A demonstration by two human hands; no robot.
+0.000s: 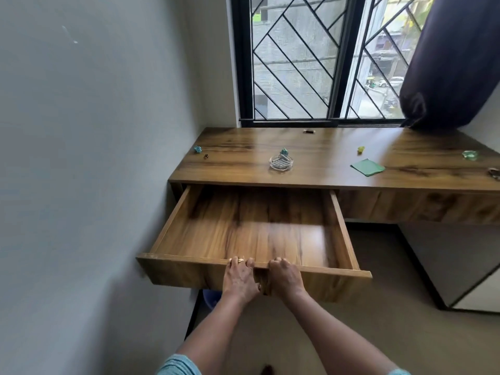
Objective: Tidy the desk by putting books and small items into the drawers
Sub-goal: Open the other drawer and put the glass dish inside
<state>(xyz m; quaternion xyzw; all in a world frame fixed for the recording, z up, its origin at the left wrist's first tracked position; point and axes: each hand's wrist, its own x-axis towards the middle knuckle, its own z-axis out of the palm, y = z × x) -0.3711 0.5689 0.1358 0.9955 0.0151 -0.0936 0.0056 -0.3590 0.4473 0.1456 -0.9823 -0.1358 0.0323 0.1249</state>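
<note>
The left drawer [178, 269] of the wooden desk [338, 147] stands pulled far out, and its wooden bottom is bare. My left hand [239, 278] and my right hand [284, 277] sit side by side on the drawer's front panel, fingers hooked over its top edge. On the desk top lie a glass dish [281, 162] holding small pale sticks, a crumpled teal scrap [198, 149], a tiny brown item [206, 156], a green square paper [367, 167], a yellow scrap [361, 149], a clear green piece [470, 155] and a small dark tube [309, 131].
A pale wall [94, 158] runs close along the drawer's left side. A barred window [311, 58] is behind the desk, with a dark curtain [454, 63] at the right. A second drawer front [419, 205] is closed. A white cabinet [460, 266] stands below right. Something blue [211, 297] sits under the drawer.
</note>
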